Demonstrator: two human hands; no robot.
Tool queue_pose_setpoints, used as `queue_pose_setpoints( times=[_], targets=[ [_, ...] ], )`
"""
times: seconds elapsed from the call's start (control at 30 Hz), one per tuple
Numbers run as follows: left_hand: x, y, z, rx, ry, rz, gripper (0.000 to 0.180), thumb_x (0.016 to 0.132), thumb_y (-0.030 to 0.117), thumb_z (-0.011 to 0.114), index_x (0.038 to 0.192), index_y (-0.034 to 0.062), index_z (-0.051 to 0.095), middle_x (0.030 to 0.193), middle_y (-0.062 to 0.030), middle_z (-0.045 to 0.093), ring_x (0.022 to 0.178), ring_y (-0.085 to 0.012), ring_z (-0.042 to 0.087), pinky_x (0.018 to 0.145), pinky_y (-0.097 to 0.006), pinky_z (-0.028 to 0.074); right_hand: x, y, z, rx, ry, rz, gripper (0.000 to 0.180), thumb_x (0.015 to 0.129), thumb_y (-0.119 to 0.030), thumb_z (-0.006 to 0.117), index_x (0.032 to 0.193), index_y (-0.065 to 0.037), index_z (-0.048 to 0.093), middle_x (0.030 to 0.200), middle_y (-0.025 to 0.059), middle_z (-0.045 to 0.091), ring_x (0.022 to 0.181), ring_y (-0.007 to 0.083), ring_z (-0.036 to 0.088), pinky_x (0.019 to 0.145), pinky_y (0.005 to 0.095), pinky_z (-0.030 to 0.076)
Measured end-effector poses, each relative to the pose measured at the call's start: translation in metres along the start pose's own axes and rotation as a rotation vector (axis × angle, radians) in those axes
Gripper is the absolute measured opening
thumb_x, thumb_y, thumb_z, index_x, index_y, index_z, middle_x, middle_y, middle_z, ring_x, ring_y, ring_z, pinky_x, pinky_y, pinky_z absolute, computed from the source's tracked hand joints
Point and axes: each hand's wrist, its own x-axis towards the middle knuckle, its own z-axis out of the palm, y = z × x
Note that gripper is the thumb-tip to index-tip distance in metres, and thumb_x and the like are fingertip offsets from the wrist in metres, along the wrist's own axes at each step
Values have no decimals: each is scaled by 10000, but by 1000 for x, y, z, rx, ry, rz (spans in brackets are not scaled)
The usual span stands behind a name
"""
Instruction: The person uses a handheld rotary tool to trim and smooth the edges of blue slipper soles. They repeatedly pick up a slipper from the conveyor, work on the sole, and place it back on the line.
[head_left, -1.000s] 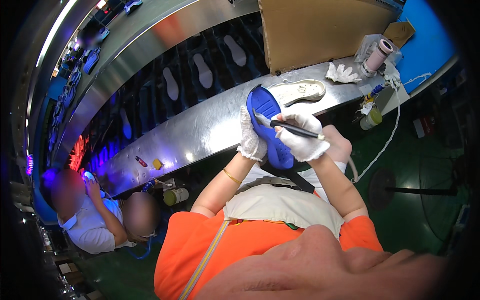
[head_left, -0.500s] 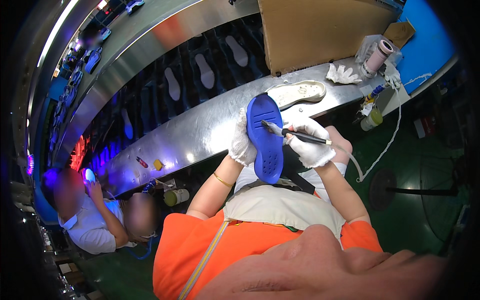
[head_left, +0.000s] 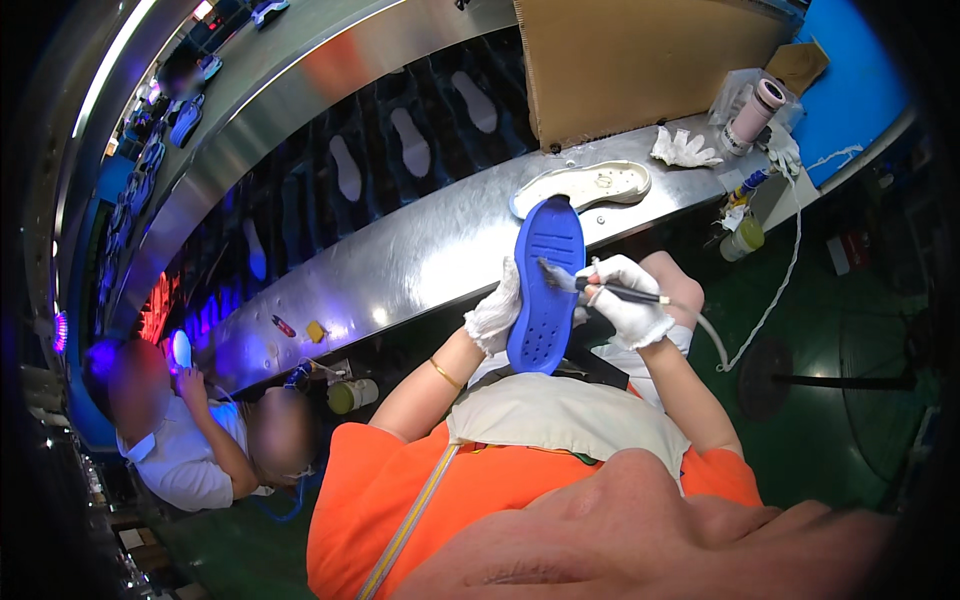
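Note:
A blue shoe sole (head_left: 543, 318) is held up before me, with slots across its upper part and small holes near its lower end. My left hand (head_left: 494, 316), in a white glove, is closed on the sole's left edge. In my gloved right hand (head_left: 630, 312) is a brush (head_left: 556, 274) with a dark handle, its bristles at the middle of the sole. A pale tube trails from the handle's end. Just beyond the blue sole's top, a white shoe sole (head_left: 600, 185) lies on the metal bench (head_left: 430, 245).
Behind the bench, a dark conveyor (head_left: 440, 100) carries several soles beside a cardboard sheet (head_left: 640, 75). Right of it are a loose glove (head_left: 685, 148) and pink flask (head_left: 752, 115). A yellow block (head_left: 317, 330) lies at left, near another person (head_left: 190, 455). A jar (head_left: 743, 240) hangs at right.
Both hands have shifted the blue sole and brush slightly right and toward me. More of the white sole's left end now shows.

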Motion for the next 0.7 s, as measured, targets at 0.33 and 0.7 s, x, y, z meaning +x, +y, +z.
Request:
queue_pose_setpoints(
  times=[0.33, 0.7],
  targets=[
    [42, 22, -10, -125, 43, 270, 1041, 677, 862, 245, 1333, 64, 377, 1195, -189, 542, 1035, -302, 573, 884, -416, 489, 26, -13, 14, -102, 57, -162, 60, 805, -4, 645, 852, -4, 608, 837, 68, 640, 749, 111, 596, 703, 247, 494],
    [38, 44, 10, -193, -29, 431, 1089, 635, 878, 286, 1356, 63, 326, 1274, -167, 480, 1086, -308, 533, 946, -444, 435, 38, -11, 11, -357, 41, -234, 93, 797, -84, 678, 844, -6, 659, 729, 22, 649, 640, 69, 572, 606, 226, 474]
  ],
)
